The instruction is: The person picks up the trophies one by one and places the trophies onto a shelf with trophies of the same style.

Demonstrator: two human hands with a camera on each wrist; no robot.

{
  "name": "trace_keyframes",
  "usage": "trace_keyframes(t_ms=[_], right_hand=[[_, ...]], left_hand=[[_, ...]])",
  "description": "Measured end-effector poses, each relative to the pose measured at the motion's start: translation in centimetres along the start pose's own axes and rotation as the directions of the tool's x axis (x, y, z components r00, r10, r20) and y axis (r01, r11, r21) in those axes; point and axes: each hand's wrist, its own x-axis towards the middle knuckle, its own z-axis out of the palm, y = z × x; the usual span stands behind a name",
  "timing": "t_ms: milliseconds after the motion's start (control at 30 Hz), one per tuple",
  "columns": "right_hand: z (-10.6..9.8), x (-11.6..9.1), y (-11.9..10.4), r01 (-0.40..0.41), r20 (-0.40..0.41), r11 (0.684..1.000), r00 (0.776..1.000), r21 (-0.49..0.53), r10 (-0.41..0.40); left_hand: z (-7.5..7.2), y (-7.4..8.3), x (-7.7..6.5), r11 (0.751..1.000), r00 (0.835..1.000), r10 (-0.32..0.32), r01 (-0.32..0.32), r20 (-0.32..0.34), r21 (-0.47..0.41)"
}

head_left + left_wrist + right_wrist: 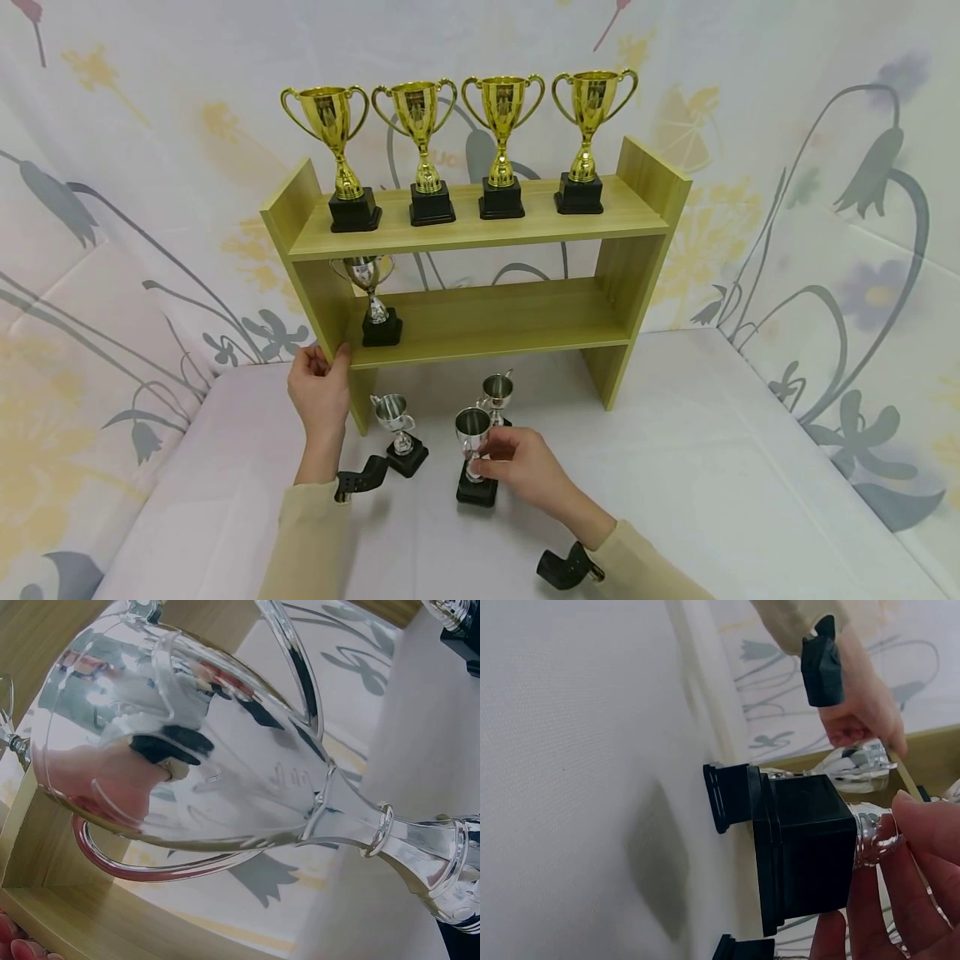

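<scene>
Here, left hand grips shelf; in front, right hand pinches silver cup, best moved upright, slowly.

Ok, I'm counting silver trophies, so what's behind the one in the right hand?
Behind the held trophy, the head view shows another silver trophy: its bowl is visible, but most of its base is covered by the right hand and the held trophy.

Black-based silver trophy, upright
</scene>
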Motion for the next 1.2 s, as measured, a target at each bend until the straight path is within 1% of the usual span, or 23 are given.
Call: trace_keyframes(t_ms=[233, 467, 700, 933, 1200], right_hand=[[-0.2, 0.0, -0.2, 0.016, 0.008, 0.999, 1.0, 0.03, -0.017], [-0.4, 0.2, -0.4, 0.008, 0.004, 1.0, 1.0, 0.021, -0.008], [-0.5, 0.1, -0.4, 0.019, 0.002, 1.0, 1.0, 0.023, -0.019], [-0.5, 0.0, -0.8, 0.014, -0.006, 0.999, 1.0, 0.03, -0.014], [-0.8, 0.2, -1.3, 0.013, -0.024, 1.0, 1.0, 0.023, -0.012]], left_hand=[[0.0, 0.0, 0.0, 1.0, 1.0, 0.004, -0.004, -0.004, 0.025], [0.0, 0.0, -0.1, 1.0, 1.0, -0.001, 0.001, 0.002, 0.029], [-0.1, -0.1, -0.2, 0.999, 1.0, -0.016, 0.016, 0.0, 0.042], [0.0, -0.2, -0.2, 0.999, 1.0, -0.014, 0.014, 0.004, 0.049], [0.0, 0.1, -0.2, 0.998, 0.999, -0.032, 0.031, 0.008, 0.053]])
